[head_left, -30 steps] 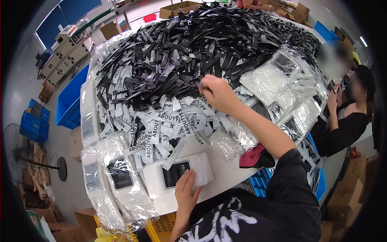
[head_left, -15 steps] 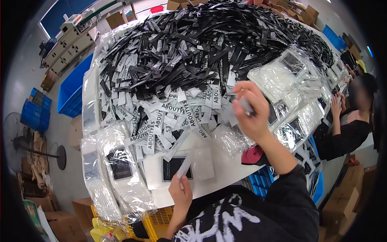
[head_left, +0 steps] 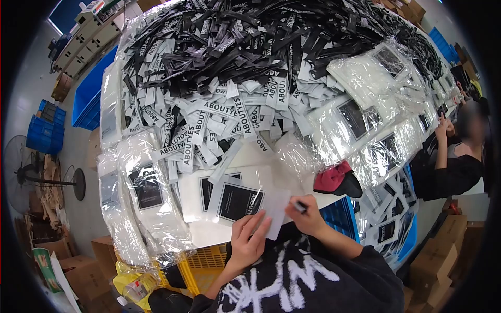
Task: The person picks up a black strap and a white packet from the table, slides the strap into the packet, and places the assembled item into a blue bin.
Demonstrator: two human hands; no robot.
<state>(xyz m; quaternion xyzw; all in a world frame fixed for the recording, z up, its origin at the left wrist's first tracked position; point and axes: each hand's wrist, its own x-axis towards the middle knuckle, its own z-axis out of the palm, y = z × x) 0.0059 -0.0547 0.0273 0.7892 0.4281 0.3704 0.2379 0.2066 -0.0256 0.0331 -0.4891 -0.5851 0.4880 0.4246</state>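
A translucent white plastic bag [head_left: 279,206] with a black printed panel lies tilted near the table's front edge, partly over another flat white bag [head_left: 191,201]. The fingers of my left hand [head_left: 249,239] lie over its near end and grip it. At the bag's right edge, my right hand [head_left: 310,218] is closed around a small black-and-white piece [head_left: 301,206], mostly hidden by the fingers. Beyond the bags spreads a heap of white strips [head_left: 219,107] printed ABOUTYES, with black strips [head_left: 229,47] piled behind them.
Clear-wrapped bag stacks stand left [head_left: 146,190] and right [head_left: 360,125]. A dark red cloth [head_left: 333,177] lies near the right front edge. Below are a blue bin [head_left: 404,235] of labelled bags and a yellow crate [head_left: 206,268]. Another person [head_left: 451,167] works at right.
My right hand has come down from above the strips to the bag's edge. My left hand has moved slightly right, and the thin bag it held upright now lies flatter with its black panel showing.
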